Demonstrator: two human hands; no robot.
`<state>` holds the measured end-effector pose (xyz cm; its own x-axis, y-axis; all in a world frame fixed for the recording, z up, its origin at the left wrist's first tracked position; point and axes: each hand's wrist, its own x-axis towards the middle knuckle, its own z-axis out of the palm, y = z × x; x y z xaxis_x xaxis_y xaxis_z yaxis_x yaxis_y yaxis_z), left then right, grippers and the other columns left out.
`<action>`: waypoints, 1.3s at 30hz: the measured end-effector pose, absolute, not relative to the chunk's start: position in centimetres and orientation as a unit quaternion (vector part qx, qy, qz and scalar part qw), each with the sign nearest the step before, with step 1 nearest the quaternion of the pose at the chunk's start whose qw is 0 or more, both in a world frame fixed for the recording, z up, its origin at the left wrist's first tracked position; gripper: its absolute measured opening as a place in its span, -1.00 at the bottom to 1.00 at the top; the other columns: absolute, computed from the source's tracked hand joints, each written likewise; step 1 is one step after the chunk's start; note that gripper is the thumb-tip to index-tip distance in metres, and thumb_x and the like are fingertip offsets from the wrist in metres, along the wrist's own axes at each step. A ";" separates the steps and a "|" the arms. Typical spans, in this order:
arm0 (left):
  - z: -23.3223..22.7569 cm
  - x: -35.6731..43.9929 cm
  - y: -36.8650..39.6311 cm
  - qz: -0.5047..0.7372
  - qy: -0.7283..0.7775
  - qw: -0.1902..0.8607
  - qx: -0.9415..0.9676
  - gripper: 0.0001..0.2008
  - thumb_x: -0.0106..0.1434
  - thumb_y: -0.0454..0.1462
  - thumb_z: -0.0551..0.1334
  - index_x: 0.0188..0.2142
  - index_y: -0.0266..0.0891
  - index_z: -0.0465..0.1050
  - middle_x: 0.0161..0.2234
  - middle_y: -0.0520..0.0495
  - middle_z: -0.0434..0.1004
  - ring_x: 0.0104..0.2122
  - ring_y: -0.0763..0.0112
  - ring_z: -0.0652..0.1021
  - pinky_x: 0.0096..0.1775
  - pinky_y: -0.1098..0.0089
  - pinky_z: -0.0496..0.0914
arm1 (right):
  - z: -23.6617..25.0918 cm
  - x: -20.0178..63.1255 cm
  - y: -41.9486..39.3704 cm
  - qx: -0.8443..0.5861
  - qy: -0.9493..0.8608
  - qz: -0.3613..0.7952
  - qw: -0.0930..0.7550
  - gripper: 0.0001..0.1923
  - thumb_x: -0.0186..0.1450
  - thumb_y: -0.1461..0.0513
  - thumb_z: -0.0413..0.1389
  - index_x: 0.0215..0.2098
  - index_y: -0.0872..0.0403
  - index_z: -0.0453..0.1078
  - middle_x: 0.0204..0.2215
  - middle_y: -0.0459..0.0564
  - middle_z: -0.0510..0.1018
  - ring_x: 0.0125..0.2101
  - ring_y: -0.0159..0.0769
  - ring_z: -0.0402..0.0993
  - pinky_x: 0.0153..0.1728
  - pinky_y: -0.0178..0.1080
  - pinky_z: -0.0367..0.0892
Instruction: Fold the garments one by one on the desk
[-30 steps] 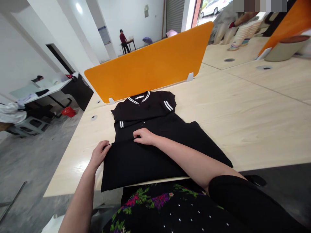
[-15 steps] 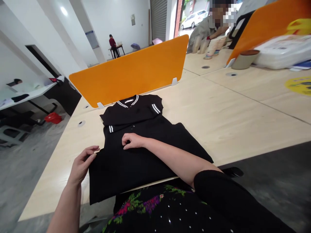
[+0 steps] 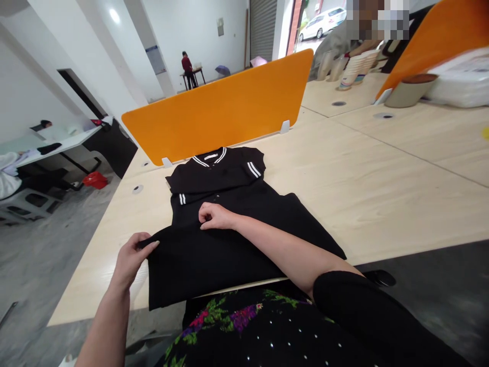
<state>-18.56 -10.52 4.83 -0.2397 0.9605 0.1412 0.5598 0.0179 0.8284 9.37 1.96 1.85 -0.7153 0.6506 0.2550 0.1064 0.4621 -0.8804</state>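
Note:
A black short-sleeved dress [image 3: 237, 255] lies on the table, collar away from me and hem at the near edge. White stripes trim its neckline and both sleeves, which are folded across the chest. My left hand [image 3: 133, 255] pinches the left side edge of the skirt between thumb and fingers, lifting the cloth slightly. Over the middle of the dress, below the buttons, my right hand [image 3: 214, 216] has its fingers curled closed on the fabric. The cloth runs in a fold line between both hands. My right forearm crosses above the right part of the skirt.
The pale wooden table [image 3: 382, 193] has an orange divider [image 3: 221, 112] behind the dress. Farther right are paper cups [image 3: 351, 71], a grey-green pot [image 3: 408, 92] and a plastic-wrapped pack [image 3: 462, 81]. A person stands behind the cups. A red bucket [image 3: 95, 180] sits on the floor at left.
My left hand has closed on the dress's left edge and raised it a little. My right hand stays at the middle of the dress. The whole view has shifted slightly left.

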 end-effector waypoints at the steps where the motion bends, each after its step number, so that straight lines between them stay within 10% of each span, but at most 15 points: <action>1: 5.0 -18.5 -10.6 0.447 0.664 0.238 0.550 -0.64 -0.06 -0.05 0.42 -0.44 -0.20 0.35 -0.40 0.06 0.40 -0.42 0.46 0.40 -0.42 0.46 0.28 | 2.0 9.5 2.0 -0.222 -0.793 0.488 0.290 -0.77 0.02 0.38 0.26 -0.56 0.11 0.26 -0.47 -0.20 0.25 -0.46 -0.48 0.19 -0.39 -0.36 0.16; 6: 4.7 -18.7 -10.1 0.430 0.697 0.245 0.518 -0.60 -0.11 -0.02 0.41 -0.45 -0.20 0.32 -0.48 0.07 0.40 -0.48 0.45 0.40 -0.46 0.45 0.27 | 2.0 9.6 2.1 -0.210 -0.792 0.529 0.219 -0.79 0.10 0.33 0.23 -0.49 0.10 0.24 -0.57 -0.25 0.25 -0.51 -0.48 0.17 -0.43 -0.37 0.13; 12: 1.9 -19.0 -7.6 0.282 0.772 0.066 0.566 -0.76 0.00 -0.11 0.28 -0.37 -0.17 0.36 -0.40 0.00 0.40 -0.44 0.32 0.47 -0.39 0.34 0.35 | 1.1 9.0 1.3 -0.346 -0.864 0.293 0.218 -0.63 0.14 0.38 0.22 -0.07 0.05 0.41 -0.17 -0.04 0.42 -0.32 -0.38 0.33 -0.31 -0.33 0.19; 18: 4.3 -16.6 -7.4 0.265 0.690 -0.082 0.668 -0.89 0.17 -0.20 0.15 -0.31 -0.15 0.35 -0.22 -0.14 0.43 -0.17 0.13 0.48 -0.12 0.19 0.36 | 3.2 10.7 2.4 -0.362 -0.843 0.329 0.224 -0.80 0.17 0.28 0.22 -0.20 0.07 0.47 -0.28 -0.06 0.47 -0.32 -0.38 0.39 -0.29 -0.33 0.24; 39: 1.8 -0.3 0.9 0.163 0.605 0.176 0.759 -0.81 0.10 -0.15 0.34 -0.30 -0.15 0.50 -0.41 0.04 0.35 -0.43 0.41 0.42 -0.35 0.39 0.28 | 2.3 20.9 2.8 -0.275 -0.873 0.383 0.125 -0.86 0.18 0.20 0.14 -0.39 0.10 0.49 -0.51 -0.16 0.45 -0.44 -0.39 0.34 -0.38 -0.34 0.18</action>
<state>-0.27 0.95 1.78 0.2143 0.9761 0.0347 0.8618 -0.2057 0.4637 20.95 2.83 2.26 -0.8180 0.5752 0.0076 0.3837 0.5553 -0.7379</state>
